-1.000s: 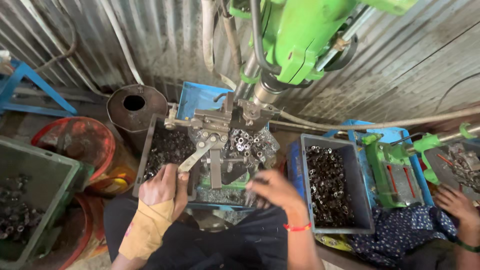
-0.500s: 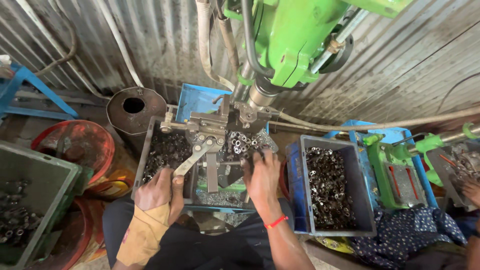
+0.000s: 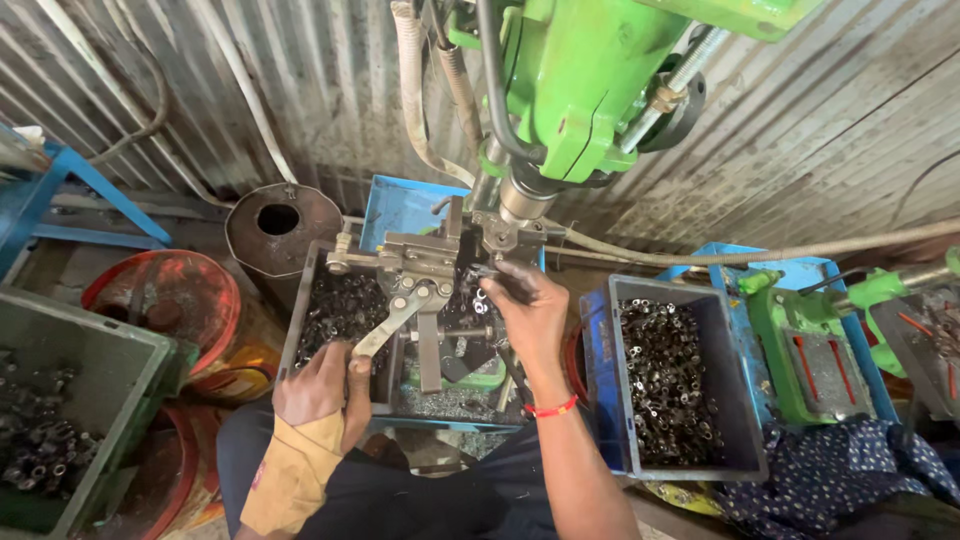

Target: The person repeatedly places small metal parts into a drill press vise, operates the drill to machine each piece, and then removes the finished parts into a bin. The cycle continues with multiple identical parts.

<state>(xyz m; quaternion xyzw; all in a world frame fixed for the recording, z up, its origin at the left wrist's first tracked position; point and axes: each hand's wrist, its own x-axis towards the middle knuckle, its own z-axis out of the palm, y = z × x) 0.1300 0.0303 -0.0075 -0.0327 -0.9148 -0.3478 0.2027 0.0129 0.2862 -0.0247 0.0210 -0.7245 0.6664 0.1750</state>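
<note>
Clamp lever point(image 3: 392, 322): flat steel bar, pale and worn, slanting from the pivot of the fixture down toward the near left corner of the machine tray.
Left hand point(image 3: 318, 385): clenched on the lower end of the clamp lever; wrist wrapped in a tan cloth cuff point(image 3: 290, 470).
Fixture point(image 3: 425, 265): grey metal block of plates, bolts and pins, oily and dull, seated at the middle of the machine tray directly under the spindle.
Right hand point(image 3: 532, 312): fingers blackened with oil, reaching into the fixture's right side beneath the spindle; fingertips pinched at a small dark metal part, though whether they grip it cannot be told. A red band circles the wrist.
Machine tray point(image 3: 300, 330): dark sheet-metal trough, its left bay heaped with small ring-shaped steel parts point(image 3: 345, 305), glossy and grey-black.
Spindle head point(image 3: 585, 75): cast housing painted bright green, smooth, with black hoses and a ribbed cream tube alongside.
Grey crate point(image 3: 735, 400): rectangular plastic bin just beyond the tray's right edge, filled with the same ring-shaped pieces.
Green crate point(image 3: 110, 390): plastic bin well off the tray's left edge, holding more rings.
Backdrop: corrugated metal sheeting point(image 3: 200, 90), grey and streaked.
</note>
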